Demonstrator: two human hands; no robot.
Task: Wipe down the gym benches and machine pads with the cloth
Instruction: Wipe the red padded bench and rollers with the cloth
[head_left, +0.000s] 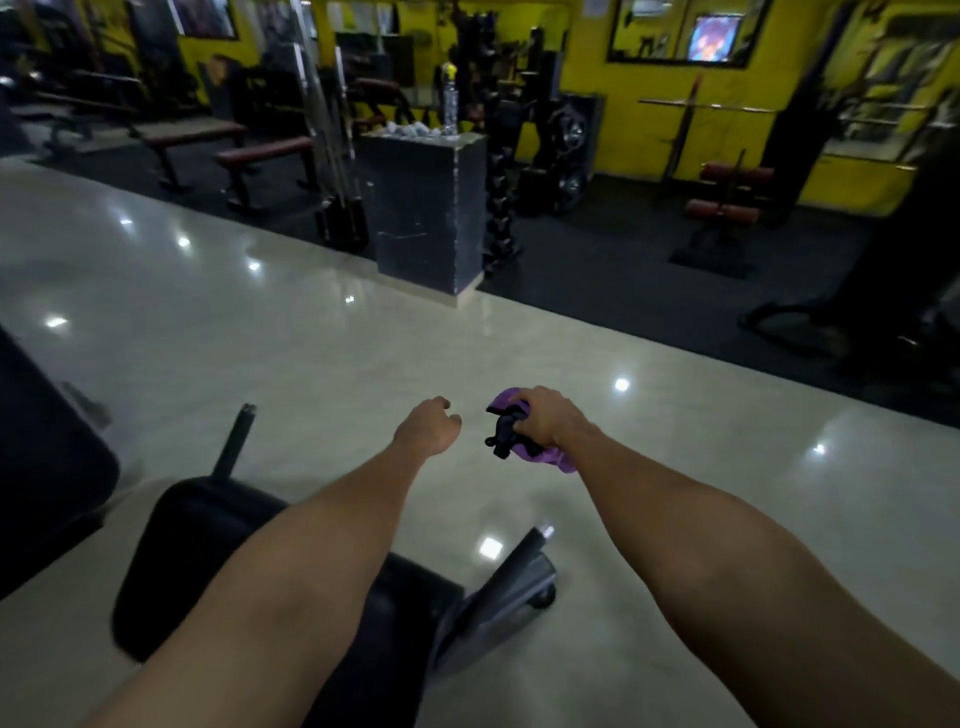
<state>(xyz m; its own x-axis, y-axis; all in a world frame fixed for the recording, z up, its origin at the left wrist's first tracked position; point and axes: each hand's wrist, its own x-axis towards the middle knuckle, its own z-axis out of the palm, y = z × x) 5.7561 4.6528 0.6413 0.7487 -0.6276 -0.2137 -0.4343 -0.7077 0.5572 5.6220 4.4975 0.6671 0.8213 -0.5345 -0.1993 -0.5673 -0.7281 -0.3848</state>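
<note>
My right hand (543, 418) grips a bunched purple cloth (553, 457) together with a black object (504, 431) that sticks out to its left; what the black object is I cannot tell. My left hand (428, 426) is held out beside it, a short gap apart, fingers curled and holding nothing. Both hands hover above the shiny pale floor. Below my left forearm lies a black padded seat (208, 540) of a machine, partly hidden by the arm. Two red-topped flat benches (265, 150) stand far off at the upper left.
A grey metal foot with a wheel (498, 597) juts out right of the black pad. A dark pillar-like block (426, 208) with a bottle on top stands ahead, with dumbbell racks behind it. Black rubber matting with red-padded machines (727, 208) lies at the right.
</note>
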